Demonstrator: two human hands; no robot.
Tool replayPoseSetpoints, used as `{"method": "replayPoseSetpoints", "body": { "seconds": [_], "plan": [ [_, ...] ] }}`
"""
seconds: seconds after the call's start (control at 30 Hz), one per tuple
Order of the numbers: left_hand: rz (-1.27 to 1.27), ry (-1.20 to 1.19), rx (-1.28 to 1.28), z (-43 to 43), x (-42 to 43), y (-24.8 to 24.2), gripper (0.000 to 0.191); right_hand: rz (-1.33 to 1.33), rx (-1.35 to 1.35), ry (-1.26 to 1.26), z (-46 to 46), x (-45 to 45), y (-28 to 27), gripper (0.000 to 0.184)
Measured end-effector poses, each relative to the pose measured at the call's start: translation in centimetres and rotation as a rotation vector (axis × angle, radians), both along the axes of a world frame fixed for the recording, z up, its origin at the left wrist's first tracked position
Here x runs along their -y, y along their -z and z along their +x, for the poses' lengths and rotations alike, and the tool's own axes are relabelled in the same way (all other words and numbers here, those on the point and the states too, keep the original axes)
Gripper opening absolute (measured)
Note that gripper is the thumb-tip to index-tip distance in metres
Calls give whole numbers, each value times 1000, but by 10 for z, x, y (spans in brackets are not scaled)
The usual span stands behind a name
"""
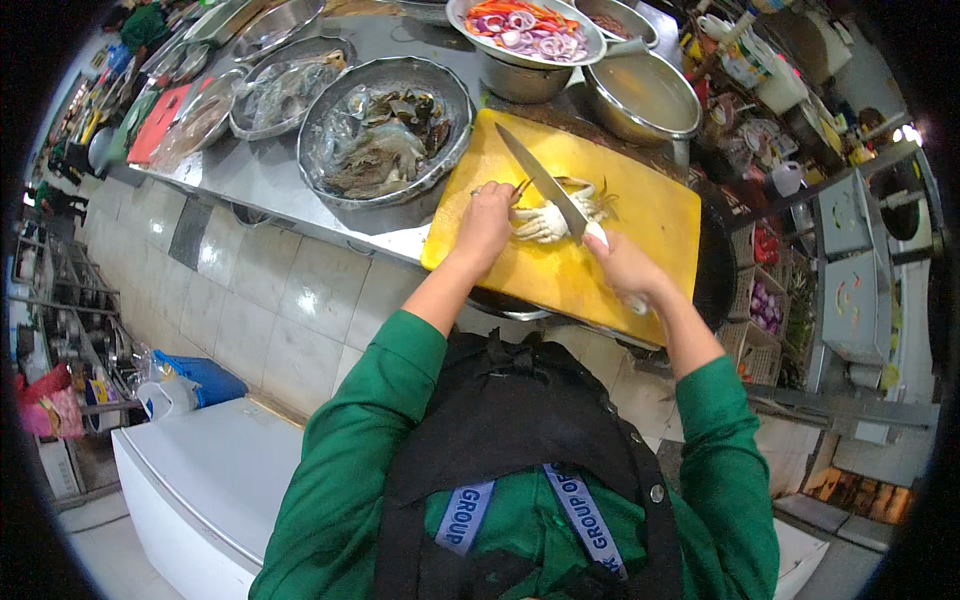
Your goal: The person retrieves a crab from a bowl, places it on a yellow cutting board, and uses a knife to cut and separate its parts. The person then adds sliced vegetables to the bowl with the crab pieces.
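A yellow cutting board lies at the corner of the steel worktable. On it rests a crab, pale underside and legs showing. My left hand has its fingers closed at the crab's left side, by a claw or leg tip. My right hand grips the white handle of a large kitchen knife. Its blade slants over the crab, tip pointing to the far left of the board. Whether the edge touches the crab cannot be told.
Left of the board stands a steel bowl lined with plastic, holding dark crab shells. Behind are a bowl of sliced onions and red peppers and a pot of cloudy liquid. A red board lies far left. Vegetable crates stand right.
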State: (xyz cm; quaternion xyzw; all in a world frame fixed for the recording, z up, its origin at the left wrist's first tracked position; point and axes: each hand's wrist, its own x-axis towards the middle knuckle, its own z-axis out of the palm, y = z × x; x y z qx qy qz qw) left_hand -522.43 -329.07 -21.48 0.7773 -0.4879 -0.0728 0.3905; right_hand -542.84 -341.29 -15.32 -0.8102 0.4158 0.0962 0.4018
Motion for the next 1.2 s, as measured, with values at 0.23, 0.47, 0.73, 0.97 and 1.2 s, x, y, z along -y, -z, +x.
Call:
{"method": "replayPoseSetpoints", "body": {
  "seconds": [0.23,0.47,0.73,0.97,1.2],
  "plan": [
    [-70,34,24,2,-2,-2,18,-336,81,94,8,-57,21,48],
    [-103,72,113,4,-1,3,16,-515,-23,29,5,-54,30,43],
    [-36,127,198,10,7,0,19,510,6,43,-5,19,-19,37],
    [-29,168,194,27,9,4,24,82,158,71,-4,-24,27,40],
    [98,-6,35,34,6,-8,40,60,320,380,-6,-65,16,48]
  ]
}}
